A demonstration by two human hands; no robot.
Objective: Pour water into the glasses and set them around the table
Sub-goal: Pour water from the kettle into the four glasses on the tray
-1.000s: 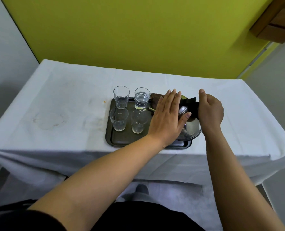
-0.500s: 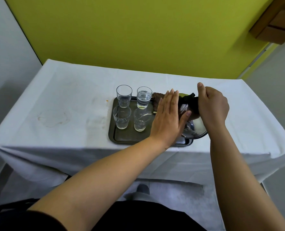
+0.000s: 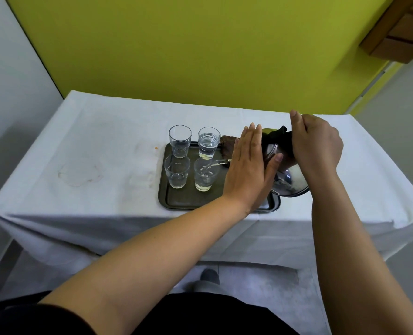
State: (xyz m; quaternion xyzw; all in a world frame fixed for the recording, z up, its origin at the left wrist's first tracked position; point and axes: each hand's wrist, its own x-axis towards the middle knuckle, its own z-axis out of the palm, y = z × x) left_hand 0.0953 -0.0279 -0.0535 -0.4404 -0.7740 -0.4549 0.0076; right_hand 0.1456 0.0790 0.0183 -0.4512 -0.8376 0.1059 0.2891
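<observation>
Left of frame, the white-clothed surface (image 3: 91,146) shows only faint ring stains. At centre the dark tray (image 3: 176,201) holds four glasses in a square: rear-left glass (image 3: 180,140) looks empty, rear-right glass (image 3: 208,142) is well filled, front-left glass (image 3: 177,174) holds a little, front-right glass (image 3: 205,174) is taking a thin stream from the spout — grouped close, presumably so one tilt reaches each and the tray catches spills. Right of them, the left hand (image 3: 247,168) lies flat, fingers straight, pressed against the metal kettle (image 3: 287,182), seemingly steadying it and grasping nothing. The right hand (image 3: 318,147) is wrapped tight around the black handle (image 3: 284,139) and carries the weight. Against a second ago the kettle is tipped much further, base raised off the tray's right edge, and water now runs — earlier none showed. None of the glasses has left the tray.
</observation>
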